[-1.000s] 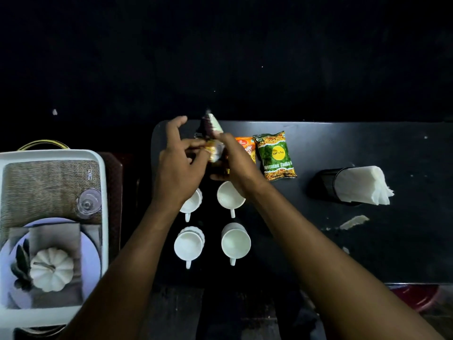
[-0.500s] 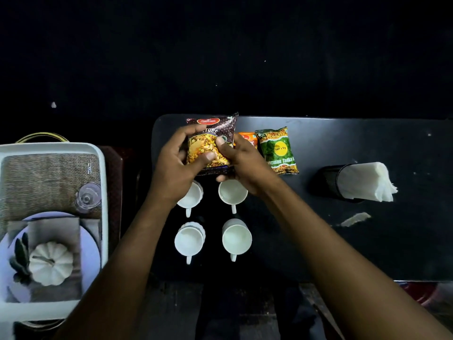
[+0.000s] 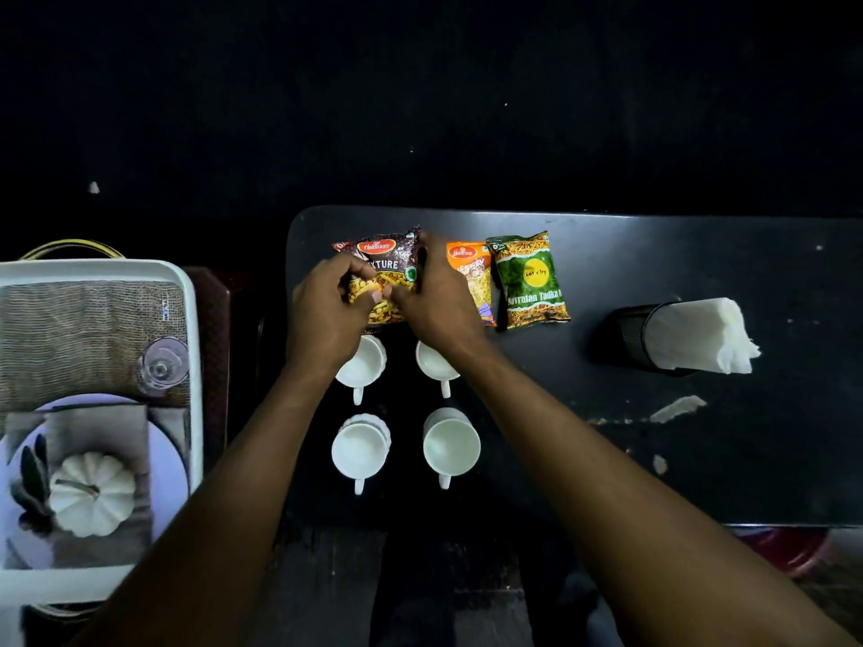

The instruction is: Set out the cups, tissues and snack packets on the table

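A dark maroon snack packet [image 3: 383, 259] lies flat at the far left of the black table [image 3: 677, 459]. My left hand [image 3: 327, 315] and my right hand [image 3: 434, 301] both rest on it, fingers pinching its lower half. Right of it lie an orange packet [image 3: 471, 273], partly under my right hand, and a green packet [image 3: 530, 280]. Several white cups stand in a square below: two near ones [image 3: 359, 452] [image 3: 450, 448] in full view, two far ones [image 3: 364, 364] [image 3: 434, 364] partly hidden by my wrists. A black mesh holder [image 3: 623, 336] with white tissues [image 3: 700, 336] lies at the right.
A white tray [image 3: 194, 366] stands left of the table, holding a woven mat, an upturned glass [image 3: 163, 366], a plate and a white pumpkin [image 3: 91, 495]. Pale scraps [image 3: 677, 408] lie on the table near the tissue holder. The background is dark.
The maroon packet was held on edge above the table, then turned face up and lowered flat beside the orange packet. Both hands stayed on it.
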